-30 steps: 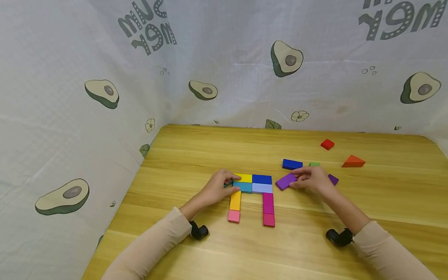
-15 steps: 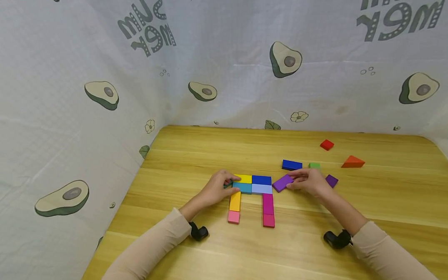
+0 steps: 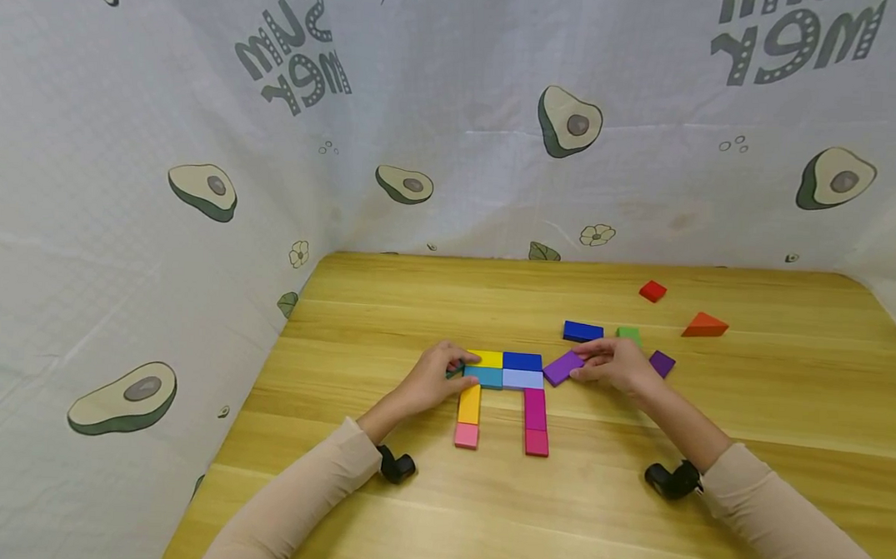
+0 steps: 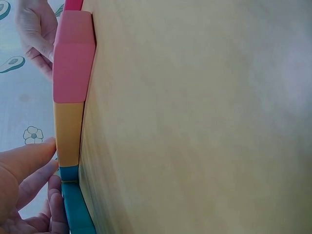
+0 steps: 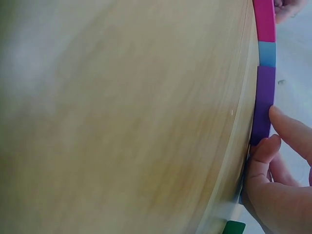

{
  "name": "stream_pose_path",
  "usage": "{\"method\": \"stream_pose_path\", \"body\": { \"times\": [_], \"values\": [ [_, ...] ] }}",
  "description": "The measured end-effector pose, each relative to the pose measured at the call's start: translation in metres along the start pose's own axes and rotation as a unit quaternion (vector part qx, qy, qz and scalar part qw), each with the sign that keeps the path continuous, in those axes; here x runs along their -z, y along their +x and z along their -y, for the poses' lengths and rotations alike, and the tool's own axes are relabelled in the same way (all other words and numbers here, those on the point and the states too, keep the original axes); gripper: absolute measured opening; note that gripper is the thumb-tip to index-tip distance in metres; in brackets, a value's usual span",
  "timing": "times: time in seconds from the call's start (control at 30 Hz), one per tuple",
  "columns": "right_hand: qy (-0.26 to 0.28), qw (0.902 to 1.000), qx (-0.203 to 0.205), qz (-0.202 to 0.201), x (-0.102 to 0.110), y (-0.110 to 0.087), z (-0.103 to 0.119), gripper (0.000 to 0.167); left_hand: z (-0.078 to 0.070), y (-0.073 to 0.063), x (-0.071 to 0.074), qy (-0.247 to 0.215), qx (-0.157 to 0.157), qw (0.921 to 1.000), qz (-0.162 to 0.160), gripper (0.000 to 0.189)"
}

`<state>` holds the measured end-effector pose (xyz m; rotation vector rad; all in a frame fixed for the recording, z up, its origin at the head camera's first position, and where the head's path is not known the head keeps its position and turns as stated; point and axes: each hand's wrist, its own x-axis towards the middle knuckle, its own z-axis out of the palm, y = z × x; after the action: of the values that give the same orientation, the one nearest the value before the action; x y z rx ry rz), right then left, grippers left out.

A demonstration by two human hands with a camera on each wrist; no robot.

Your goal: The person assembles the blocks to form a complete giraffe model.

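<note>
My right hand (image 3: 618, 366) pinches a purple rectangular block (image 3: 563, 368) at its right end. The block lies slanted, its left end against the dark blue block (image 3: 523, 362) and light blue block (image 3: 523, 379). My left hand (image 3: 434, 381) rests at the left end of the flat arrangement, fingertips touching the yellow block (image 3: 489, 359) and the teal block (image 3: 490, 378). A dark teal block (image 4: 78, 209) is mostly hidden beneath that hand. Two legs run toward me: an orange block (image 3: 469, 405) with a pink block (image 3: 467, 435), and a magenta block (image 3: 536, 410) with another magenta block (image 3: 537, 443).
Behind my right hand lie a loose blue block (image 3: 583, 331) and a partly covered green block (image 3: 629, 335). To its right is a dark purple block (image 3: 662, 363). Farther back sit a red block (image 3: 653, 291) and an orange-red triangle (image 3: 705, 326). A printed cloth (image 3: 471, 105) hangs behind the table.
My right hand has slid the purple block a little left and toward me, so its end now meets the blue blocks. My left hand has kept its place.
</note>
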<state>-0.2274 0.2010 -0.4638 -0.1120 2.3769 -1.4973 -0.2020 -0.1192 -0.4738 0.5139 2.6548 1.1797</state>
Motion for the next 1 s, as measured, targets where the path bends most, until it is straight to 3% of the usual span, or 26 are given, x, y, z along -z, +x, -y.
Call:
{"method": "stream_pose_path", "body": {
  "times": [0.43, 0.77, 1.0],
  "values": [
    [0.011, 0.9999, 0.000, 0.003, 0.0034, 0.0002, -0.0017, 0.048, 0.0017, -0.0002, -0.0007, -0.005, 0.001, 1.0000, -0.001, 0.033],
    [0.021, 0.9981, 0.003, -0.057, 0.0062, 0.0022, -0.0004, 0.039, 0.0012, 0.0008, 0.0004, -0.006, -0.002, 1.0000, 0.001, 0.033],
    [0.012, 0.9972, -0.012, -0.072, 0.0092, 0.0043, -0.0038, 0.039, 0.0005, 0.0001, 0.0007, -0.004, 0.000, 1.0000, -0.001, 0.033]
  ]
}}
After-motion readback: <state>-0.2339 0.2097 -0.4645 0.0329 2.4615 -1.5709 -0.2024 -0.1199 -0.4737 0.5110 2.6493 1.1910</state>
